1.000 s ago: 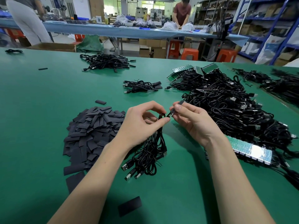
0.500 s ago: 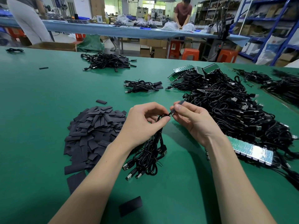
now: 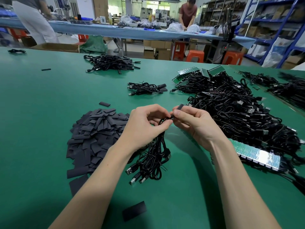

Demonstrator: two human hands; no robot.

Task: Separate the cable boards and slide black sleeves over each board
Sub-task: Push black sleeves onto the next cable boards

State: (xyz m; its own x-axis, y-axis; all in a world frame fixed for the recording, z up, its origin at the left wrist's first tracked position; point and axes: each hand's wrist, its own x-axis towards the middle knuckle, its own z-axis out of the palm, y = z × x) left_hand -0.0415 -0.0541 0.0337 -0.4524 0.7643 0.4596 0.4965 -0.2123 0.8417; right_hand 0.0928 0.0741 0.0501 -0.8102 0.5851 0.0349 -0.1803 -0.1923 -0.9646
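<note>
Head view, left to right. A green table (image 3: 41,129) fills the scene. At its far left edge lies a small cable coil (image 3: 17,51), with one stray black piece (image 3: 46,69) nearer. Left of centre sits a heap of flat black sleeves (image 3: 94,136); loose sleeves lie at its near edge (image 3: 77,183), just beyond its far edge (image 3: 104,104) and at the near centre of the table (image 3: 134,211). Far of the heap are a large cable pile (image 3: 112,63) and, further right, a smaller cable bundle (image 3: 146,88).

At centre, the left hand (image 3: 145,126) has its fingers curled around the top of a hanging bundle of black USB cables (image 3: 152,159), whose plugs rest on the table near the forearm. Touching it, the right hand (image 3: 194,123) pinches a single black sleeve (image 3: 179,107) between thumb and forefinger; the sleeve's far end projects above the fingers. A small dark board end (image 3: 172,118) shows between the two hands; whether it has entered the sleeve cannot be told.

Right of the hands spreads a broad mass of cables (image 3: 239,116). Green board strips still joined to cables show at its far edge (image 3: 188,74) and its near edge (image 3: 257,154). At the far right lies another cable pile (image 3: 283,86).
</note>
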